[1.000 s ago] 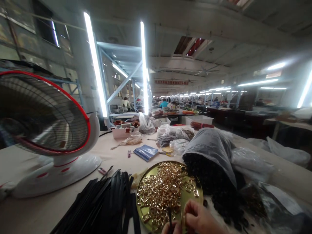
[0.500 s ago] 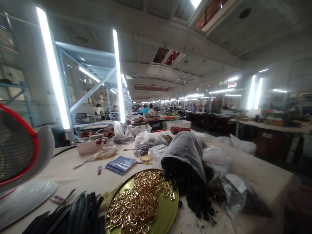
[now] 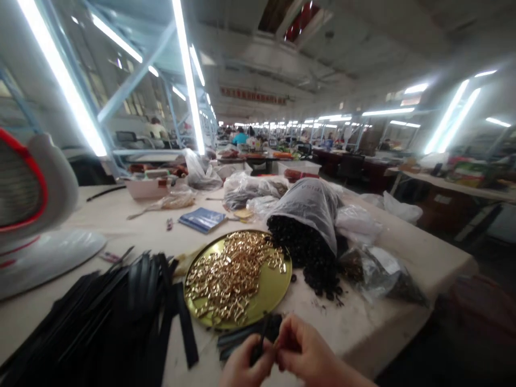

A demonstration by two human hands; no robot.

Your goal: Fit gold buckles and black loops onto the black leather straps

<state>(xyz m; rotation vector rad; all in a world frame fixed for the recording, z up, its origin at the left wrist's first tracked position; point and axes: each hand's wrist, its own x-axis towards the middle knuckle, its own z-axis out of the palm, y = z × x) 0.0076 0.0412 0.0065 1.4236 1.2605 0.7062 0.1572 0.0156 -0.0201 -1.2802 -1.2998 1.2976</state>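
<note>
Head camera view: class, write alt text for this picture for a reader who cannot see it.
The left hand and right hand pinch a narrow black strap above a pale table. Behind them sits a round gold tray of gold buckles, between a pile of black straps on the left and a plastic bag spilling black pieces.

Left hand, right hand, pinched together

Your thin black strap, short stretch showing, nearly upright, pinched between your left hand and right hand, over the table's near edge
</note>
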